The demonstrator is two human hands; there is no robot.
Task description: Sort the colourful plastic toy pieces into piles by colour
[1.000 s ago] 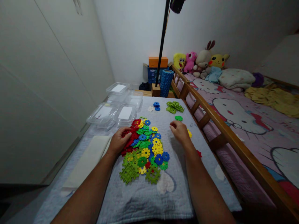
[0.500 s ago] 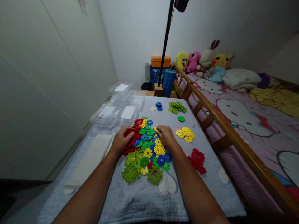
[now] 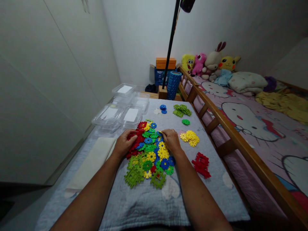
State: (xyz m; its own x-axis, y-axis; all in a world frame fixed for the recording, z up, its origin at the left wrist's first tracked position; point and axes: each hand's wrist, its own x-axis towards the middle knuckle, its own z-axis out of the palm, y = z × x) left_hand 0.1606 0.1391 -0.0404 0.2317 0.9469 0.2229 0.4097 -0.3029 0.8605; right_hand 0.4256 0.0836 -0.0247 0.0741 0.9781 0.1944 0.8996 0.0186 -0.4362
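The mixed pile (image 3: 149, 150) of flat, toothed plastic pieces (red, blue, green and yellow, with larger olive grid squares at its near edge) lies mid-way along the quilted surface (image 3: 144, 202). The left hand (image 3: 125, 142) rests curled over the red pieces on the pile's left side. The right hand (image 3: 170, 139) lies on its far right edge, fingertips down among the pieces. Whether either grip has closed on a piece cannot be told. Sorted heaps lie to the right — yellow pieces (image 3: 190, 138) and red pieces (image 3: 201, 164); farther off, green pieces (image 3: 181, 110) and blue pieces (image 3: 163, 109). Clear containers (image 3: 120, 114) stand beyond the left hand.
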